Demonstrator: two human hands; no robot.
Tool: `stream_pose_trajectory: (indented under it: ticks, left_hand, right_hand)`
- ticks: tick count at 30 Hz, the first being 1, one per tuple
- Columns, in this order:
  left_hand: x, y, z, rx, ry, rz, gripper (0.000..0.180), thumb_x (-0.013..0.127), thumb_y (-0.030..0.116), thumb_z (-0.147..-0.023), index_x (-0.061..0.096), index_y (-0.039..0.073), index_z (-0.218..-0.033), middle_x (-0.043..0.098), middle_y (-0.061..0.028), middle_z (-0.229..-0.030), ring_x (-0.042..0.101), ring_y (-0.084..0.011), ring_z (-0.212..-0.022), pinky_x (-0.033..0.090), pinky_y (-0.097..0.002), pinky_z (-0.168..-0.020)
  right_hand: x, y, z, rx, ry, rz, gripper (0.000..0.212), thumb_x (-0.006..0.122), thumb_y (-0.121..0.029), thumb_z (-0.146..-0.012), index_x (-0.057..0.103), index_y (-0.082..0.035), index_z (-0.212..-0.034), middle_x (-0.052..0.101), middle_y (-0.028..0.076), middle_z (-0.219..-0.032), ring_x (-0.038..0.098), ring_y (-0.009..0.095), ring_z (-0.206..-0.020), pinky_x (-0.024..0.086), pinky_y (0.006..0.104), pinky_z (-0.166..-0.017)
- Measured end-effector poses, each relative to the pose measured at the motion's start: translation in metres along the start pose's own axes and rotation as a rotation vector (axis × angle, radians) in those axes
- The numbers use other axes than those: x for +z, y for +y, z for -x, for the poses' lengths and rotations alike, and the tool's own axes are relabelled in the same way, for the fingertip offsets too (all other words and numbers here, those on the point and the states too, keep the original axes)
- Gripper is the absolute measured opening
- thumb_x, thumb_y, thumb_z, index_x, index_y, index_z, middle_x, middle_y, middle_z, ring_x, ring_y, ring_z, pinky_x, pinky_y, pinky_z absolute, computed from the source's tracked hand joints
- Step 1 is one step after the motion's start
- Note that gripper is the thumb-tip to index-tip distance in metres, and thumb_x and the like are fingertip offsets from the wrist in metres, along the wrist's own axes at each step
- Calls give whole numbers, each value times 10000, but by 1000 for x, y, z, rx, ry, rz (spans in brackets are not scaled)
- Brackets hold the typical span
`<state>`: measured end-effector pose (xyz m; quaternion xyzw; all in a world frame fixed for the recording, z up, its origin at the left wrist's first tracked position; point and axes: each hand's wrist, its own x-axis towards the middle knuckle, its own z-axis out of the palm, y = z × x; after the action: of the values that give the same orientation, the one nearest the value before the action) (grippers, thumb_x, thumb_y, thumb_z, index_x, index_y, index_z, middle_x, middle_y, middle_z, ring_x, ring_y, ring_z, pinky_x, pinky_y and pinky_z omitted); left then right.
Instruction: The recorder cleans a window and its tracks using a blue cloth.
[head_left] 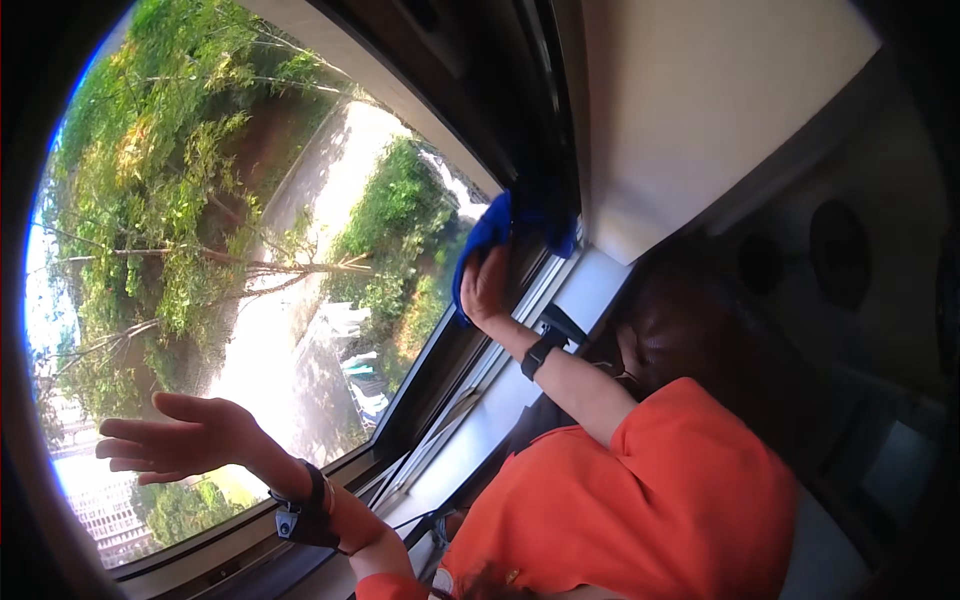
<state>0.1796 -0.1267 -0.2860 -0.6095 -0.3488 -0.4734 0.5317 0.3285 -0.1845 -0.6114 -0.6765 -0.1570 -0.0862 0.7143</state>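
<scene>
Window glass [250,250], right hand [487,285] pressing blue cloth [490,232]

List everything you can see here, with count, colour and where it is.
cloth: one, blue, pressed against the dark window frame at upper centre
window: one, large pane, left half, trees and a pale road outside
window frame: one, dark, running diagonally across the centre
wall panel: one, cream, upper right
shirt: one, orange, lower right
right hand: on the cloth, black wristband
left hand: open and flat by the glass, black wrist strap
</scene>
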Motion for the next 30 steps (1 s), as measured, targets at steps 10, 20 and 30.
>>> stream_pose_trajectory:
  ticks: [10, 20, 30]
  left_hand:
    - [8, -2, -4, 17, 29, -2, 607, 250, 496, -934, 334, 82, -1369, 277, -132, -1438, 261, -331, -1324, 175, -569, -1045]
    - [2, -5, 0, 18, -2, -25, 592, 223, 468, -943, 283, 85, -1390, 252, -130, -1449, 227, -328, -1338, 149, -560, -1048]
    - [3, -5, -4, -14, 21, 7, 589, 261, 478, -932, 326, 97, -1376, 267, -135, -1442, 255, -332, -1326, 171, -571, -1036]
  right_hand:
    - [42, -245, -58, -678, -67, -398, 341, 657, -249, -713, 588, -126, -1023, 536, 129, -1004, 495, 344, -1003, 322, 549, -939]
    - [33, -114, -94, -931, 112, 755, 388, 498, -185, -849, 487, 31, -1171, 513, 214, -1095, 493, 376, -1017, 386, 469, -888]
    - [14, 5, 4, 191, 15, -39, 561, 367, -251, -926, 191, 39, -1373, 196, 217, -1435, 171, 338, -1339, 99, 376, -1096]
